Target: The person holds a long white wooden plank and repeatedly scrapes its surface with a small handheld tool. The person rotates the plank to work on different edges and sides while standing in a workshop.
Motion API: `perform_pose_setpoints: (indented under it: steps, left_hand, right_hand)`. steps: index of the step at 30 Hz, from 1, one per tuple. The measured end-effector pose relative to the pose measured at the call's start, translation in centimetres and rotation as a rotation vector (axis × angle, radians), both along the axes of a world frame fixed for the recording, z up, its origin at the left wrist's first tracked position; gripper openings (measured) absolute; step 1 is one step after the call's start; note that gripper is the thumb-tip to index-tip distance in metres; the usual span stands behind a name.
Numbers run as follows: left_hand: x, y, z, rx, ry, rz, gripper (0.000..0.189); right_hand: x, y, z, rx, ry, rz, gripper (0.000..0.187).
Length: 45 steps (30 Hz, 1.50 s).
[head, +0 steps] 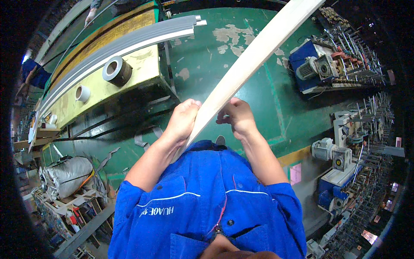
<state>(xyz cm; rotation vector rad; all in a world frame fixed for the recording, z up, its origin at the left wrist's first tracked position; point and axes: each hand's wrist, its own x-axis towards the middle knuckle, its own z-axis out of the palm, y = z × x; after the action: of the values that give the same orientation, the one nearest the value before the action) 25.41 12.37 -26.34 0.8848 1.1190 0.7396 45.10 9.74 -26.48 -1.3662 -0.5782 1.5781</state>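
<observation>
A long pale strip, apparently a wooden board [245, 66], runs slantwise from beside my waist up past the top edge of the view. My left hand [184, 118] grips its left edge, the thumb lying along the side and the other fingers mostly hidden. At the board's right edge is my right hand [241, 116], its fingers curled. Those fingertips are partly behind the board, so a firm hold there cannot be made out.
On my left, a yellow-topped bench [142, 64] carries grey and white long profiles [129, 40], a large tape roll [113, 69] and a smaller white roll [82, 94]. Motorised machinery [313, 66] lines the right. Another person's hand [90, 16] is at upper left.
</observation>
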Motion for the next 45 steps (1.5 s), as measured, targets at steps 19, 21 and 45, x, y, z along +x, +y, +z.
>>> perform_pose_setpoints:
  steps: [19, 21, 45]
  left_hand:
    - [-0.1, 1.8, -0.6, 0.05, 0.122, 0.046, 0.03]
    - [-0.3, 2.3, -0.2, -0.016, 0.086, -0.04, 0.029]
    - [-2.6, 2.4, -0.5, 0.177, 0.213, 0.148, 0.028]
  right_hand:
    - [3.3, -5.7, 19.5, 0.952, -1.306, 0.702, 0.034]
    - [3.0, -6.4, 21.8, 1.237, -1.357, 0.731, 0.03]
    - [-0.2, -1.5, 7.4, 0.323, -1.391, 0.528, 0.04]
